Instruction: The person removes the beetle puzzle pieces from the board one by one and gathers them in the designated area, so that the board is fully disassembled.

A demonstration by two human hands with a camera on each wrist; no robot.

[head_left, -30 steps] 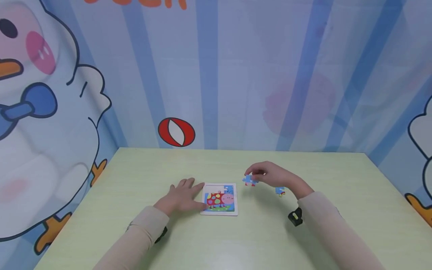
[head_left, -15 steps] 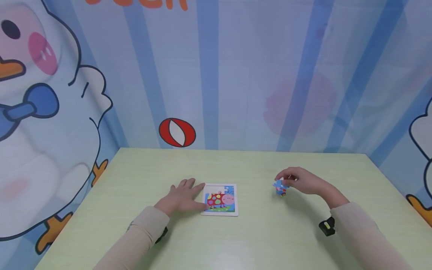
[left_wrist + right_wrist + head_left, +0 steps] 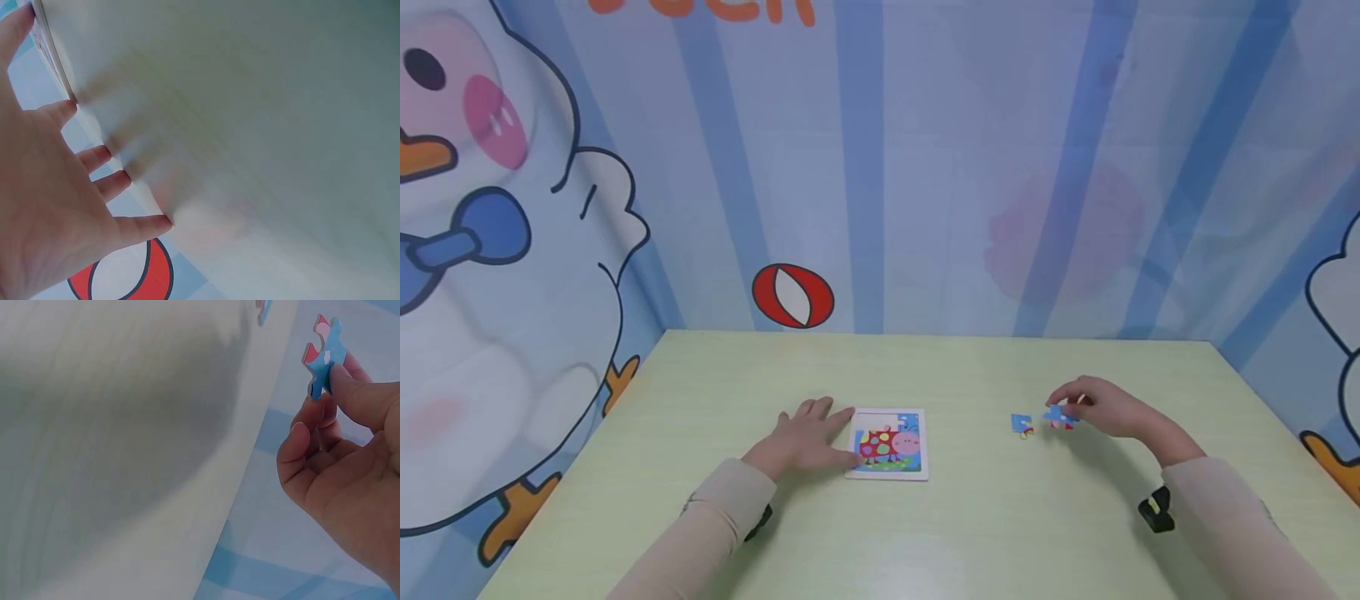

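Observation:
A small framed jigsaw puzzle [image 3: 889, 445] with a red spotted body and pink face lies mid-table, its upper left part bare. My left hand [image 3: 803, 437] rests at its left edge, fingers spread, thumb and index finger at the frame; the left wrist view shows this hand [image 3: 59, 181] with fingertips down on the table. My right hand [image 3: 1105, 406] pinches a blue and red jigsaw piece [image 3: 325, 359] between thumb and finger, held just above the table. A second jigsaw piece [image 3: 1022, 425], blue with red and yellow, lies on the table to the left of it.
The pale table [image 3: 760, 550] ends at a back edge against a blue striped cloth backdrop [image 3: 940, 167] with printed cartoon figures. A dark wrist device [image 3: 1157, 509] sits at the right sleeve.
My right hand has carried the pinched piece from beside the puzzle rightward, passing over the loose piece to its far side. My left hand and the puzzle have stayed put.

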